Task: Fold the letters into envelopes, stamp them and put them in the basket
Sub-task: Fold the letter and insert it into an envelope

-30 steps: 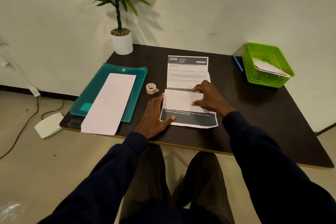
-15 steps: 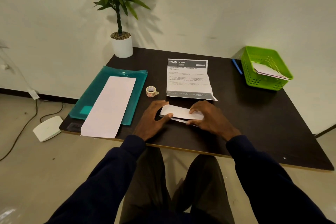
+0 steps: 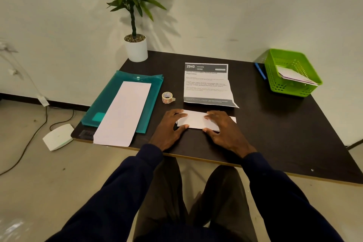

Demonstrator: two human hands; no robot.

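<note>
White folded letter [image 3: 196,121] lies under left hand [image 3: 169,129] and right hand [image 3: 224,131], fingers flattened, pressing. Creasing seems underway; next it must slide into the envelope [image 3: 123,113] at left.

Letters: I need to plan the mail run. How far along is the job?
Done: the basket already holds what looks like filled mail. In hand: the left hand and right hand press a folded letter flat on the table. Left: enveloping and stamping it, plus the open letter beyond; the blank envelope and stamp roll lie untouched.
</note>
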